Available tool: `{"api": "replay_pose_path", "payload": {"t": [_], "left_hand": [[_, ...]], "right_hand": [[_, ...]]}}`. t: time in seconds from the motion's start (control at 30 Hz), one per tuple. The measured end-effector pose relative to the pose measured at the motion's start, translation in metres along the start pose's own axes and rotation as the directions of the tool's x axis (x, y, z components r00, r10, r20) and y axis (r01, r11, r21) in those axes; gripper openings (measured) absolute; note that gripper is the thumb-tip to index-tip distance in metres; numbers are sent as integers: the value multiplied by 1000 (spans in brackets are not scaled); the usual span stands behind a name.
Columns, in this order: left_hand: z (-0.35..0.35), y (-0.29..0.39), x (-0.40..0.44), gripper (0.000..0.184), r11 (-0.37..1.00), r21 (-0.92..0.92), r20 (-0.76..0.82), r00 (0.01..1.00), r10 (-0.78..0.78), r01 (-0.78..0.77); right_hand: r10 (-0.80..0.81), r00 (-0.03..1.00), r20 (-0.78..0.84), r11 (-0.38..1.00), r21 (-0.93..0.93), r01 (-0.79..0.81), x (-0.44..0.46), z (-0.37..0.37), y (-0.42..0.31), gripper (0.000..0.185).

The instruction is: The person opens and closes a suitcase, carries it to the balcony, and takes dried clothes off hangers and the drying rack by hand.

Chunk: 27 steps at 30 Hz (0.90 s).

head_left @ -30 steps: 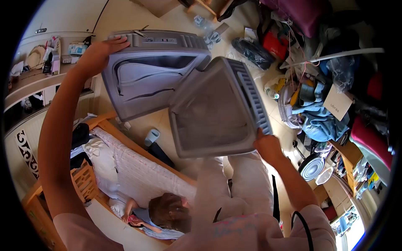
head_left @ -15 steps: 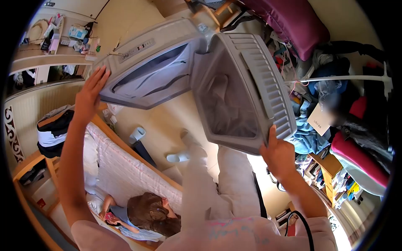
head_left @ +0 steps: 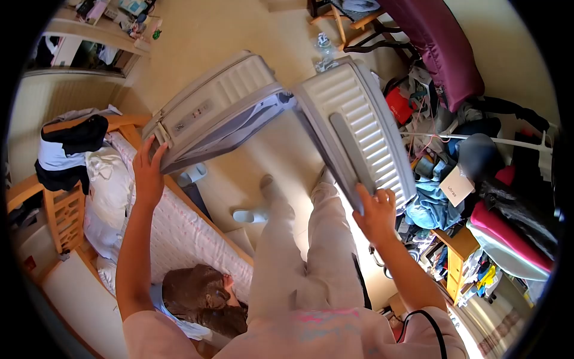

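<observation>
An open grey suitcase (head_left: 359, 137) hangs in front of me, its two halves joined at the far end and spread in a V, with the ribbed outer shell showing on the right. My left hand (head_left: 149, 170) grips the near corner of the left half, beside its latch and number lock. My right hand (head_left: 375, 215) holds the lower edge of the right half, fingers on the shell near a long side handle. Part of the grey lining shows inside the left half. The inside of the right half is hidden.
On the left is a bed (head_left: 191, 239) with a person (head_left: 203, 296) on it. Slippers (head_left: 251, 215) lie on the floor by my feet. Clothes and bags (head_left: 436, 197) pile up at the right, below a purple padded item (head_left: 442, 48). A plastic bottle (head_left: 324, 45) stands beyond the suitcase.
Both suitcase halves have turned from showing their insides to showing more of their outer shells. The gap between them now opens toward me and the floor. Both hands keep hold of it.
</observation>
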<state>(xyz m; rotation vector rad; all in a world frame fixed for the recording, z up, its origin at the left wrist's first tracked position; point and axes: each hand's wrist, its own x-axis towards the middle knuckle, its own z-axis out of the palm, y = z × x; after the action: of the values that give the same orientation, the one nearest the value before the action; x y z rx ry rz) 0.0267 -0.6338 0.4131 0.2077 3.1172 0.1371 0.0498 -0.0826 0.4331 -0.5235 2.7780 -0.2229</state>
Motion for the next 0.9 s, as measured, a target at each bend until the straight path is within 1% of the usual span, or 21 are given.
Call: {"api": "replay_pose_path", "payload": {"t": [0.03,0.1,0.17,0.23,0.3,0.33,0.4,0.5,0.53,0.67,0.8,0.9], "left_hand": [[-1,1,-4,75,1000,0,-19,1000,17,-17],[-6,8,-4,78,999,14,-47,998,46,-45],[-2,8,1,83,995,-88,-60,998,37,-42],[5,13,13,86,983,-179,-100,995,23,-40],[11,17,19,88,982,-184,-122,991,-54,31],[14,15,20,89,980,-187,-131,987,-93,67],[16,5,24,90,979,-194,-151,985,-89,59],[19,-3,31,92,980,-194,-192,978,-86,49],[20,-5,33,92,980,-195,-206,975,-88,47],[21,-9,35,91,974,-201,-180,974,-138,101],[23,-13,44,91,974,-200,-188,972,-143,105],[24,-22,51,91,978,-185,-185,974,-128,93]], "right_hand": [[17,999,46,998,-63,-14,2,2,2,66],[13,982,-188,999,-50,-23,6,25,25,73],[144,935,-325,989,90,-121,22,20,32,81],[68,928,-367,997,0,-73,42,10,40,80],[62,888,-455,996,-25,-82,72,0,44,90],[104,895,-434,993,-10,-120,90,-4,46,93],[192,902,-388,980,23,-198,124,-5,50,99],[121,886,-448,970,-135,-201,147,5,53,104],[94,870,-484,974,-134,-180,153,7,52,102],[98,859,-503,967,-156,-201,172,10,46,102],[91,861,-500,963,-175,-203,184,10,49,103],[64,881,-470,968,-187,-170,192,1,58,103]]}}
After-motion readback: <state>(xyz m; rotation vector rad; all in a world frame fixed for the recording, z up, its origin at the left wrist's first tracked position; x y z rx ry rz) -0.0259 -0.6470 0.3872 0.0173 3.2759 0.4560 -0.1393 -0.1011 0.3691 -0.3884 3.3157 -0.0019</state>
